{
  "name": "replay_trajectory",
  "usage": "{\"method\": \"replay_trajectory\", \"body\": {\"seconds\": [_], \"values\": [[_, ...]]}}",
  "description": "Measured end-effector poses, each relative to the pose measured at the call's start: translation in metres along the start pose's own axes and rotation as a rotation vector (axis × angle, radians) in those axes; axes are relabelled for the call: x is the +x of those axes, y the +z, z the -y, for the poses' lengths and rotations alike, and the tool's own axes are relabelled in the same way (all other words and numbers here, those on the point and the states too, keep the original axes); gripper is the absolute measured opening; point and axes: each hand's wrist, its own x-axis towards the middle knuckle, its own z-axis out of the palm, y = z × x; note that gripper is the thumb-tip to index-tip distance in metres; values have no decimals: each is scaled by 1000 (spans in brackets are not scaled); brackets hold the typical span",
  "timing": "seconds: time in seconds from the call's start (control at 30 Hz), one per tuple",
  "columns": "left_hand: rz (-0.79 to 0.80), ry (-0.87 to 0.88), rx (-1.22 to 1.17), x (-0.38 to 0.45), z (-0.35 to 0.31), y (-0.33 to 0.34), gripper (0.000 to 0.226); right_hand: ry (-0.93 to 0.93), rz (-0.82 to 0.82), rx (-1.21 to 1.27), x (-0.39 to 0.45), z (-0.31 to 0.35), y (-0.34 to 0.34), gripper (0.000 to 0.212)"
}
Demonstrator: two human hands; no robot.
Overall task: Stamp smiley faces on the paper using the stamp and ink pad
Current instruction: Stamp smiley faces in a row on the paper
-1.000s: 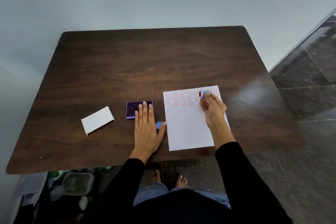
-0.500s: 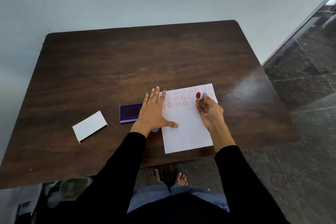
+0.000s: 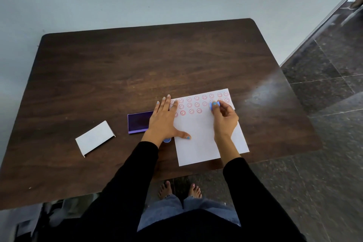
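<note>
A white sheet of paper [image 3: 202, 139] lies near the table's front edge, with rows of red smiley faces [image 3: 197, 104] across its top. My right hand [image 3: 224, 118] pinches a small blue round stamp [image 3: 212, 105] and holds it down on the paper in the second row. My left hand [image 3: 164, 122] lies flat with fingers spread on the paper's left edge. Just left of it sits the purple ink pad [image 3: 138, 122], partly hidden by that hand.
A small blue cap [image 3: 167, 140] peeks out beside my left wrist. A white folded card box [image 3: 94, 137] lies further left on the dark wooden table [image 3: 137, 65]. The table's front edge runs just below the paper. Dark tiled floor is at the right.
My left hand moved from the table beside the ink pad onto the paper's left edge. My right hand turned the stamp face down and pressed it onto the paper.
</note>
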Motion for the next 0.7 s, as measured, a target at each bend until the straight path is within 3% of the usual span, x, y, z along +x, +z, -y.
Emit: {"method": "replay_trajectory", "body": {"seconds": [0.13,0.7], "values": [[-7,-4,2,1,0,1,129,-120,19,-134,-3,-5,1,26],[0,-11,20,-1,0,0,129,-248,35,-320,-7,-12,2,31]]}}
